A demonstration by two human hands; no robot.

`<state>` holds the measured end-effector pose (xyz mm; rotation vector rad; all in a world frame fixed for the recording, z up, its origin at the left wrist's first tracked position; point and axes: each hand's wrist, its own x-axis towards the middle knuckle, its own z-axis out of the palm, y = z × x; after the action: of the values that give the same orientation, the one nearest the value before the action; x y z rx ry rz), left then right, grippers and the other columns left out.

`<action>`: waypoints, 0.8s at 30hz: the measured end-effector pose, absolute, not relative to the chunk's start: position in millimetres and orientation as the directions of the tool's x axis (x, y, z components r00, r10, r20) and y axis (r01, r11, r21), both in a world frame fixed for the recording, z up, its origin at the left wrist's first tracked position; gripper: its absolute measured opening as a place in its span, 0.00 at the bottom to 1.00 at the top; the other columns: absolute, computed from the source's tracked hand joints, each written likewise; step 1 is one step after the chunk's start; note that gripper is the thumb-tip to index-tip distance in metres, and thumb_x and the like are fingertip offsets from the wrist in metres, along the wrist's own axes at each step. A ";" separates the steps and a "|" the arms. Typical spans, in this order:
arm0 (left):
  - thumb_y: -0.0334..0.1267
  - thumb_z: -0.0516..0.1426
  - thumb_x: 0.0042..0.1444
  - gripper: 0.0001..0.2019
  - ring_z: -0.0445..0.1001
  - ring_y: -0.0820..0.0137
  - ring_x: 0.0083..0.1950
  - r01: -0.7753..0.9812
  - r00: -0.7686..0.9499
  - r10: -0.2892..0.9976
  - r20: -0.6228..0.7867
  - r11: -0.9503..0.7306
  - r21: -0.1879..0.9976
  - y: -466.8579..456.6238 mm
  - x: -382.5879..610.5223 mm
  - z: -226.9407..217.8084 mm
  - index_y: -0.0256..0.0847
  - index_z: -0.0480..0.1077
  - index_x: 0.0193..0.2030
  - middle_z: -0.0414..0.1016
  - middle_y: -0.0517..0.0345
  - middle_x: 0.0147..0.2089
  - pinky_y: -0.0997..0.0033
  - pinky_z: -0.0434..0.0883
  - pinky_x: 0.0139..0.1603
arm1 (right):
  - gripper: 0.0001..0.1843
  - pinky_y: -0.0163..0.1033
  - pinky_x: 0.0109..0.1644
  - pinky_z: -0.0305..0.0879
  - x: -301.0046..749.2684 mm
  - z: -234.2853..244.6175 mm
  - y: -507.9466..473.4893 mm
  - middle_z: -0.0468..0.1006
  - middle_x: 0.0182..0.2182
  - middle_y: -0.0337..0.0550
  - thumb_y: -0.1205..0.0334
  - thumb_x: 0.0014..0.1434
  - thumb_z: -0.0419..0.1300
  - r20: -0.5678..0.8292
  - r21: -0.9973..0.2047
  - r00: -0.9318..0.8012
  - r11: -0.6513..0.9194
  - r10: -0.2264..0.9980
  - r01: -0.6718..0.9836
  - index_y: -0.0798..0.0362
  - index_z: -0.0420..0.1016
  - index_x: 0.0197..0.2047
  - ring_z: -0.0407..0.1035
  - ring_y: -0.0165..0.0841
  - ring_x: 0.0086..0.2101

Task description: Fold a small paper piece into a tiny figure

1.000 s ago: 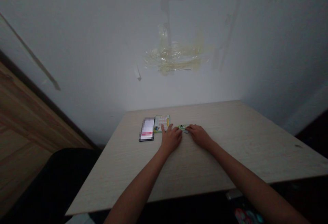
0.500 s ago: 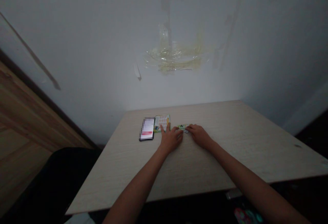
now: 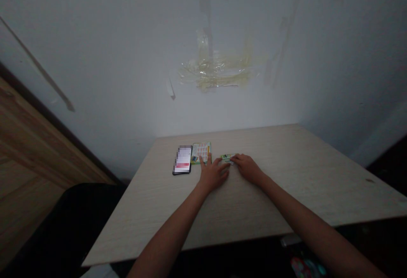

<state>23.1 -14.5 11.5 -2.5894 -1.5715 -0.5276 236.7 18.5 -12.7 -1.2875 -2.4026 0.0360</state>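
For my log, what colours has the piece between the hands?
The piece shows green and white; head view.

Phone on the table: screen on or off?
On. The phone lies face up beside the printed card, its display bright with a pink-red band; pixelation hides the content.

Head view: one, worn on the person's head. Station: above the near edge of the bench (image 3: 238,218). Facing: forward and down, over the bench top to the wall (image 3: 127,57) behind. Range: middling; left hand (image 3: 213,174) and right hand (image 3: 249,168) small, below centre. Field: wide, nearly the whole bench top.
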 end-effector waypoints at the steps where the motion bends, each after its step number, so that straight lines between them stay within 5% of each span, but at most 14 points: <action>1: 0.53 0.53 0.61 0.18 0.49 0.41 0.71 0.871 0.420 0.850 0.316 -0.476 0.120 -14.4 23.1 11.5 0.69 0.68 0.58 0.68 0.62 0.63 0.18 0.33 0.62 | 0.24 0.42 0.57 0.60 236.7 -12.7 18.6 0.74 0.53 0.48 0.74 0.62 0.50 0.343 -0.211 -0.490 0.574 0.802 0.791 0.53 0.71 0.59 0.66 0.36 0.50; 24: 0.54 0.50 0.64 0.19 0.47 0.43 0.72 0.860 0.469 0.850 0.241 -0.502 0.097 -16.9 21.6 12.1 0.74 0.62 0.61 0.63 0.62 0.67 0.21 0.34 0.64 | 0.24 0.44 0.57 0.62 240.0 -10.7 19.1 0.75 0.53 0.48 0.74 0.61 0.49 0.364 -0.286 -0.495 0.601 0.789 0.747 0.52 0.73 0.58 0.67 0.36 0.49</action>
<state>21.6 -16.9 12.1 -2.6597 -1.5480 -0.4019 240.0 19.1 -10.7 -1.2206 -2.3704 0.1231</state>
